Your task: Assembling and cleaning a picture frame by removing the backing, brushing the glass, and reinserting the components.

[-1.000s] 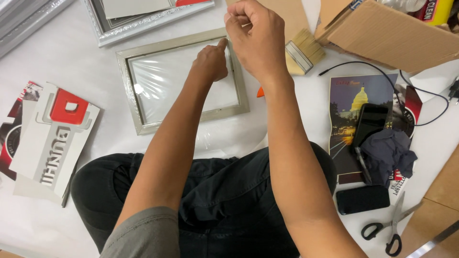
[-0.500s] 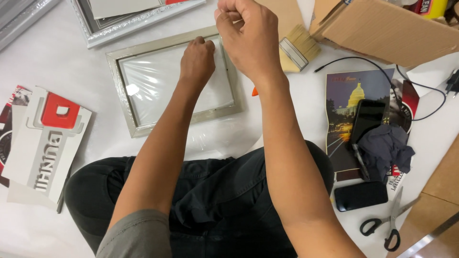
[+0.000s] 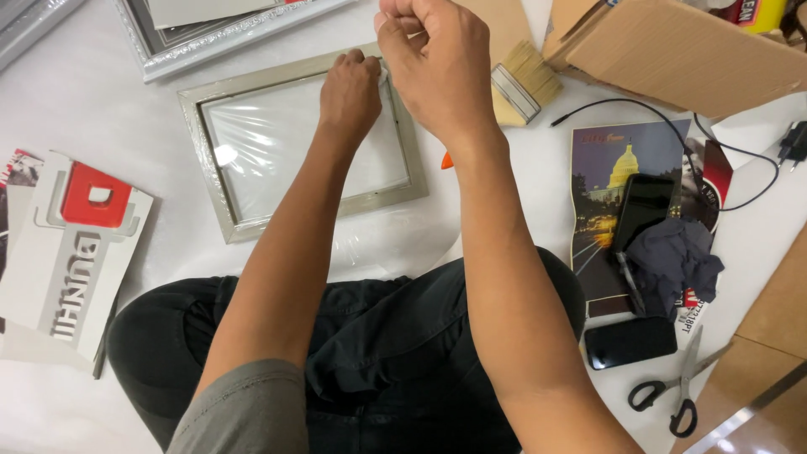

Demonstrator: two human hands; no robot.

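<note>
Now | left hand [image 3: 351, 91] fisted on frame [image 3: 202, 181] | right hand [image 3: 437, 59] pinched shut (contents hidden)

The far right corner of the silver frame [image 3: 303, 143] is covered by the left hand [image 3: 351, 88]. What is pinched in the right hand [image 3: 437, 59] cannot be made out. The ornate frame [image 3: 218, 29] and cardboard box [image 3: 689, 50] are cut off by the top edge.

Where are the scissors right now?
In the head view, the scissors lie at the lower right, beside the person's right forearm, just right of the black phone and below the dark crumpled cloth.
</note>
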